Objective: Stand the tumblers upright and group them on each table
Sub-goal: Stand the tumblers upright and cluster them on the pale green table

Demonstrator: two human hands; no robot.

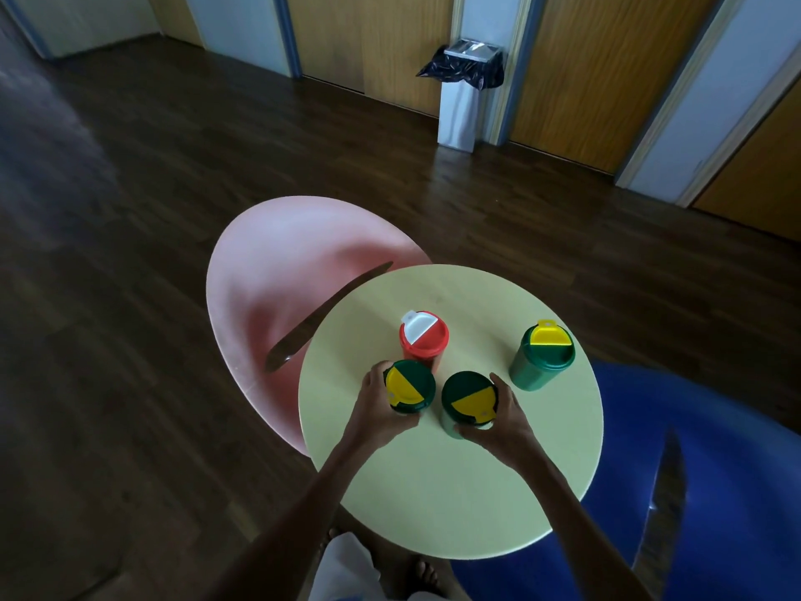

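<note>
Several tumblers stand upright on a round pale-green table (433, 492). My left hand (377, 416) grips a green tumbler with a green and yellow lid (409, 383). My right hand (503, 422) grips a second green tumbler (468, 399) just to its right. A red tumbler with a red and white lid (424, 342) stands right behind the left one. A third green tumbler (542, 355) stands apart at the table's right side.
A pink round table (268, 288) sits lower at the left, partly under the green one. A blue table (715, 492) lies at the lower right. A steel waste bin (463, 93) stands by the far wall. My bare feet show below the table edge.
</note>
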